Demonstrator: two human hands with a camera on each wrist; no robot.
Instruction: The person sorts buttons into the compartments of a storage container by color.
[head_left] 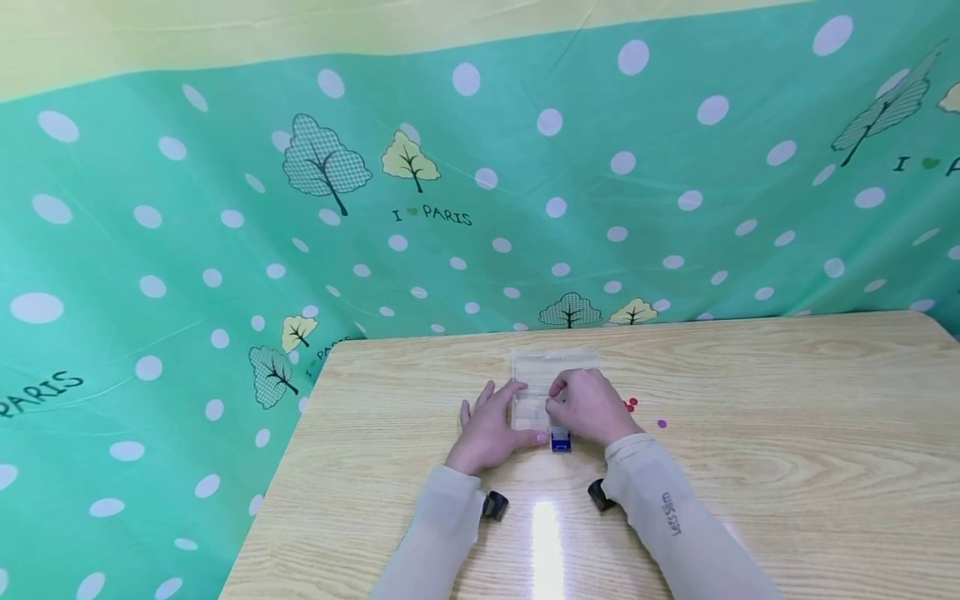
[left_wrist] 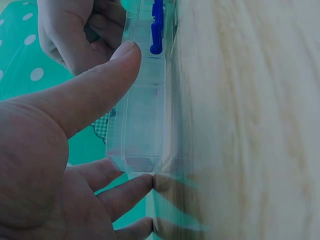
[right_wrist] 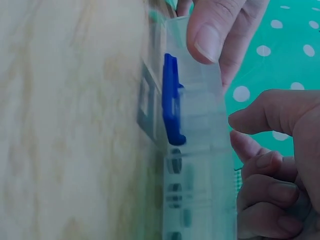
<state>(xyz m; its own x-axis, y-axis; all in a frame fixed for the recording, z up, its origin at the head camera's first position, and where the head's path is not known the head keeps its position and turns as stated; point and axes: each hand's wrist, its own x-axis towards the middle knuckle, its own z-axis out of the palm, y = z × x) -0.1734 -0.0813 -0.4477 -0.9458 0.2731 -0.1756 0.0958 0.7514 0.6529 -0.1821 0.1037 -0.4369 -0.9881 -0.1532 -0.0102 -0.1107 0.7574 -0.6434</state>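
Clear box [left_wrist: 142,117] sits against the left grip [head_left: 491,429].

The box [head_left: 529,412] is sitting on the table [head_left: 787,433], its clip [head_left: 561,444] in front, and what seem like loose pieces [head_left: 632,404] are lying just right of the right hand [head_left: 591,407].

Left forearm [head_left: 432,533]: slanting forward and inward, sleeved down to the wrist.
Right forearm [head_left: 675,517]: slanting inward from the other side, likewise sleeved.
Left hand [head_left: 489,427]: spreading wide, left thumb [left_wrist: 97,85] stretching inward, left fingers [left_wrist: 127,197] extending straight.
Right hand [head_left: 592,407]: bending, right thumb [right_wrist: 272,111] and index finger [head_left: 567,377] nearing tip to tip, lower fingers [right_wrist: 270,195] curling.
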